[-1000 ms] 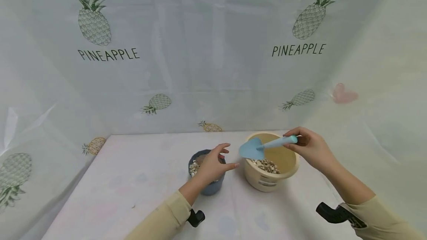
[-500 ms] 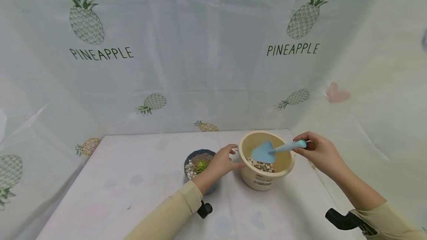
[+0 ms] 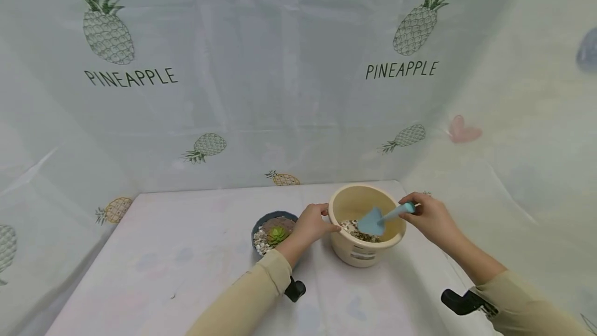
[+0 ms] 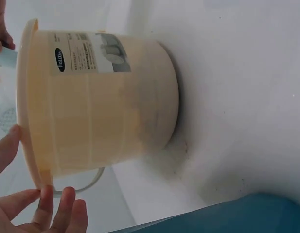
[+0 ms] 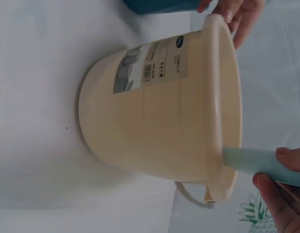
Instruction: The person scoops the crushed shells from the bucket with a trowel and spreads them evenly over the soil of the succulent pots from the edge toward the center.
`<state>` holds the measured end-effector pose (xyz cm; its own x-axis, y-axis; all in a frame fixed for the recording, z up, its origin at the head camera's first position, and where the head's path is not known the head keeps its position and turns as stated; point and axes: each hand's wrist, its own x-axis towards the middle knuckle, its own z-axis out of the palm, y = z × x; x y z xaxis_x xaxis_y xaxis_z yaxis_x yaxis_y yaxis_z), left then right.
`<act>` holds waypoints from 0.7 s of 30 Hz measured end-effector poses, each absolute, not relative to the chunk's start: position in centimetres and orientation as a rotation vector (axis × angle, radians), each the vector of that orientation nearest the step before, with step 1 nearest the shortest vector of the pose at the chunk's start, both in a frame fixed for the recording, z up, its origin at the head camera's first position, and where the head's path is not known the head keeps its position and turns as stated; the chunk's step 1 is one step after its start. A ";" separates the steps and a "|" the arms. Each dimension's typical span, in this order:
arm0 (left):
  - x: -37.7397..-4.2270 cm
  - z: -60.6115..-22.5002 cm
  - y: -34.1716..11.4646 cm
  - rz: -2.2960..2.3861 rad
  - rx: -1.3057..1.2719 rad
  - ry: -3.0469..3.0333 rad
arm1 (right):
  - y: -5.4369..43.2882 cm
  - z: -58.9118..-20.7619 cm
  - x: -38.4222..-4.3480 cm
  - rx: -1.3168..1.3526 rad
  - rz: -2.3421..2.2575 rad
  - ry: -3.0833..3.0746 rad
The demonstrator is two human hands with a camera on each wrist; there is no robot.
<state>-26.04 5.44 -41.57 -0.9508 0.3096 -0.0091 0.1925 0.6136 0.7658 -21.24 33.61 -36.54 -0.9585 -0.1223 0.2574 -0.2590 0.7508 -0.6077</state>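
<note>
On my feeds I log a smooth, low-sheen plastic bucket [image 4: 91, 111], smooth plastic-looking trowel [image 3: 372, 222], rough gravel [image 3: 347, 226], matt cloth sleeves [image 3: 247, 294], faintly glossy, creased backdrop [image 3: 261, 92].

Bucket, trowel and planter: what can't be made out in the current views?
Head view: the near right part of the blue planter, hidden by the left forearm.
Left wrist view: the inside of the bucket, hidden by its wall; fine print on the label, too small and blurred.
Right wrist view: the blade of the trowel, behind the bucket's wall; part of the right hand, cut off by the edge.
</note>
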 end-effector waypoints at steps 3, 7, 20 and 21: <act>-26.1 -41.6 5.5 1.256 0.413 2.677 | 33.3 -37.1 -22.0 0.311 0.982 -2.762; -26.2 -41.6 5.6 1.259 0.412 2.659 | 32.6 -37.9 -22.9 0.306 0.962 -2.789; -26.1 -41.2 5.7 1.252 0.362 2.662 | 30.4 -40.4 -25.1 0.312 0.797 -2.802; -26.1 -41.2 5.7 1.255 0.359 2.659 | 30.3 -40.4 -25.1 0.313 0.783 -2.799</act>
<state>-26.09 5.68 -41.24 -0.9548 0.2916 -0.0581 0.1405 0.6147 0.7761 -25.14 30.25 -40.42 -0.9537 -0.1446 0.2637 -0.2605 0.8356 -0.4837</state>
